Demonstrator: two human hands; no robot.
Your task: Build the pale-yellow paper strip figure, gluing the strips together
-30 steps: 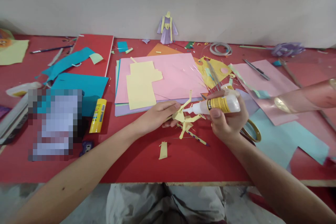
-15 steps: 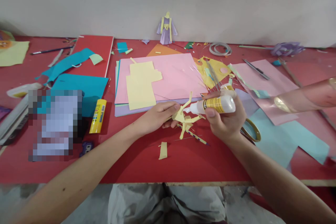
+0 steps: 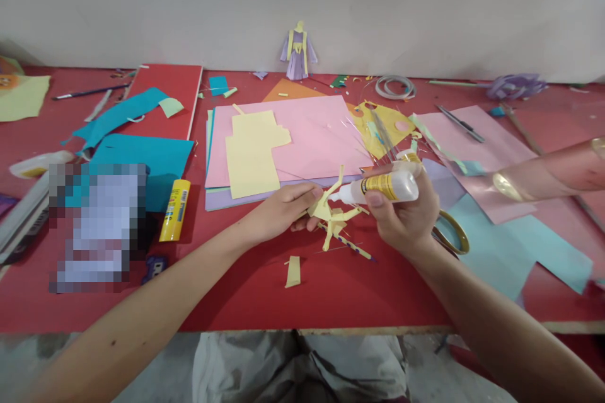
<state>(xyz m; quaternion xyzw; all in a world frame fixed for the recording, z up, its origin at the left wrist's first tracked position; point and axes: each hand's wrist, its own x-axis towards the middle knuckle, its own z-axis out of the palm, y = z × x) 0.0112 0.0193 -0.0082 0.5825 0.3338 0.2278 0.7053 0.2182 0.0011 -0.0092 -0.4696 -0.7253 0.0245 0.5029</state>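
My left hand (image 3: 292, 208) pinches a small yellow paper figure (image 3: 334, 220) with thin rolled limbs sticking out. In my right hand (image 3: 410, 214) is a white glue bottle (image 3: 391, 187) with a yellow label, tilted so its nozzle points left. The nozzle tip rests at or just above the figure's wide end, beside my left thumb; whether it touches I cannot tell. Below the figure lies a dotted yellow stick (image 3: 353, 245), and nearer the table edge a loose yellow paper strip (image 3: 293, 271).
Behind my hands lies a stack of pink paper (image 3: 312, 132) with a yellow cutout (image 3: 253, 154). A glue stick (image 3: 174, 210) lies left, scissors (image 3: 452, 233) right. A paper doll (image 3: 298, 53) leans on the wall. Another person's forearm (image 3: 548, 170) reaches in from the right.
The glue bottle has tipped slightly and shifted a little left in my right hand. My left hand and the paper figure stay nearly still.
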